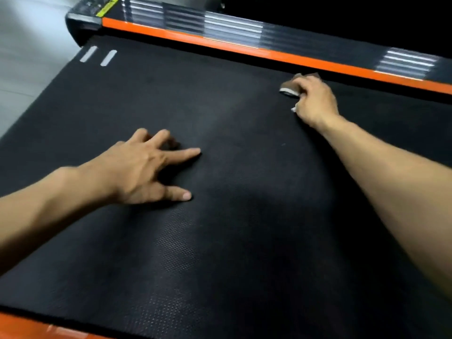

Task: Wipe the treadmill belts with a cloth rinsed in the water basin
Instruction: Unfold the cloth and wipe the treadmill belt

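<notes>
A wide black textured treadmill belt (pixel 232 192) fills most of the head view. My right hand (pixel 315 101) grips a bunched brown and white cloth (pixel 289 88) and holds it down on the belt near the far orange side rail. My left hand (pixel 146 167) rests on the belt at the centre left, fingers spread and straight, holding nothing. Most of the cloth is hidden under my right hand.
An orange side rail (pixel 269 53) with a black ribbed foot strip (pixel 232 23) runs along the far edge. Another orange rail (pixel 24 324) shows at the bottom left. Two white marks (pixel 97 56) sit near the belt's end, beside pale floor (pixel 29 45).
</notes>
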`<state>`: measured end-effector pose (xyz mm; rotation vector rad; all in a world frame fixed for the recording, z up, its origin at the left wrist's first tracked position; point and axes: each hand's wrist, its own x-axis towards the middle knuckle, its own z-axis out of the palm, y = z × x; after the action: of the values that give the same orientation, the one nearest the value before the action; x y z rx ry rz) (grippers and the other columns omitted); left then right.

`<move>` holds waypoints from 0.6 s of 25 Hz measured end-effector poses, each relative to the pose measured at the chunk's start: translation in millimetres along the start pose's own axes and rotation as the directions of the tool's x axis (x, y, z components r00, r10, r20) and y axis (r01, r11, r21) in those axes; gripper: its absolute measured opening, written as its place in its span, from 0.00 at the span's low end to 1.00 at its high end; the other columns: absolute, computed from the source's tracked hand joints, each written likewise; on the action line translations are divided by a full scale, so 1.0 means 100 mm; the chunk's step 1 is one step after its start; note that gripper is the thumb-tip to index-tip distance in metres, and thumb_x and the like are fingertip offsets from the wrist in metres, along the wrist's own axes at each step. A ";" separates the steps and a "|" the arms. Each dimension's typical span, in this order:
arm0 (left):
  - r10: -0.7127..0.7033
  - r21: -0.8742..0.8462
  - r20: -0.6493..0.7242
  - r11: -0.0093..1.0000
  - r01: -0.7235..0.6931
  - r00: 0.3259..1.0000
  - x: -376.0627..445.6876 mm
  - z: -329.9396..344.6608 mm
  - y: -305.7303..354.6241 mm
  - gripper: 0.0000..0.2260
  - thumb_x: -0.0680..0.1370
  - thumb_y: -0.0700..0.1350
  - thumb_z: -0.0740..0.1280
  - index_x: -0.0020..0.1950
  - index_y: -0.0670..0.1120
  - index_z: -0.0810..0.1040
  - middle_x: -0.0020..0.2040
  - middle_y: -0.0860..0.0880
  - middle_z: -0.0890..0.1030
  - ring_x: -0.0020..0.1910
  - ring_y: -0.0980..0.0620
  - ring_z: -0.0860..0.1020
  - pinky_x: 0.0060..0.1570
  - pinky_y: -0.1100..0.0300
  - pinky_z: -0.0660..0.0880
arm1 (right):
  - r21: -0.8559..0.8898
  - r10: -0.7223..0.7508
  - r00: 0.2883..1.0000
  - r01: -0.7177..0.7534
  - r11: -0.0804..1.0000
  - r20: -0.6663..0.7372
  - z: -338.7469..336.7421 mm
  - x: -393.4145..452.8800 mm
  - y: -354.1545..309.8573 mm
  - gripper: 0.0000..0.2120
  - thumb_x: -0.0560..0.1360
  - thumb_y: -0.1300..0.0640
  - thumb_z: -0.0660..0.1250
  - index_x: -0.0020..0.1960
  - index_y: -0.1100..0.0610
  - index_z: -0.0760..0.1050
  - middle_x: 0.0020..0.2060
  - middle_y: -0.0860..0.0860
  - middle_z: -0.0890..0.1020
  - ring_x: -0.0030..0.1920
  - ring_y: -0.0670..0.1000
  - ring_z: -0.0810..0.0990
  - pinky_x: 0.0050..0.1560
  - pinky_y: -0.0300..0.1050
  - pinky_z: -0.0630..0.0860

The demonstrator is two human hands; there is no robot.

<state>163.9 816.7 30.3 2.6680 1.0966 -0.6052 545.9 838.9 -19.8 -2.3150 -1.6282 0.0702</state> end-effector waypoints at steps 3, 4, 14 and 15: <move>-0.026 0.033 0.008 0.999 0.025 1.000 0.29 -0.09 -0.03 0.45 0.61 0.79 0.60 0.74 0.73 0.45 0.72 0.52 0.55 0.70 0.46 0.59 0.64 0.42 0.69 | -0.080 0.198 0.976 -0.205 0.975 -0.090 0.21 0.10 -0.34 0.17 0.72 0.61 0.60 0.58 0.50 0.78 0.62 0.56 0.75 0.66 0.61 0.70 0.68 0.52 0.67; -0.046 0.002 0.056 0.999 0.046 0.997 0.36 -0.11 -0.02 0.47 0.60 0.77 0.64 0.73 0.73 0.45 0.76 0.53 0.50 0.75 0.43 0.54 0.66 0.40 0.67 | -0.076 0.198 0.976 -0.205 0.976 -0.095 0.24 0.13 -0.46 0.16 0.73 0.60 0.60 0.58 0.50 0.78 0.61 0.54 0.76 0.66 0.59 0.70 0.68 0.51 0.67; -0.048 -0.104 0.172 0.992 0.066 0.984 0.52 -0.10 -0.08 0.52 0.57 0.75 0.71 0.70 0.76 0.40 0.79 0.52 0.36 0.77 0.38 0.39 0.73 0.36 0.53 | 0.087 -0.392 0.912 0.383 0.920 0.122 0.27 0.03 -0.74 0.29 0.67 0.59 0.56 0.66 0.54 0.76 0.68 0.52 0.75 0.69 0.57 0.72 0.71 0.52 0.66; -0.046 -0.107 0.175 0.992 0.065 0.984 0.53 -0.10 -0.08 0.52 0.57 0.75 0.70 0.70 0.77 0.39 0.79 0.52 0.35 0.78 0.38 0.39 0.73 0.36 0.54 | 0.066 -0.280 0.955 0.275 0.959 0.095 0.19 0.07 -0.48 0.28 0.66 0.57 0.58 0.66 0.55 0.76 0.68 0.54 0.76 0.68 0.58 0.72 0.70 0.52 0.67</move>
<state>195.2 858.6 16.3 2.4461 1.1244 -0.7456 500.1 864.1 -23.1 -2.0523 -1.9626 0.1700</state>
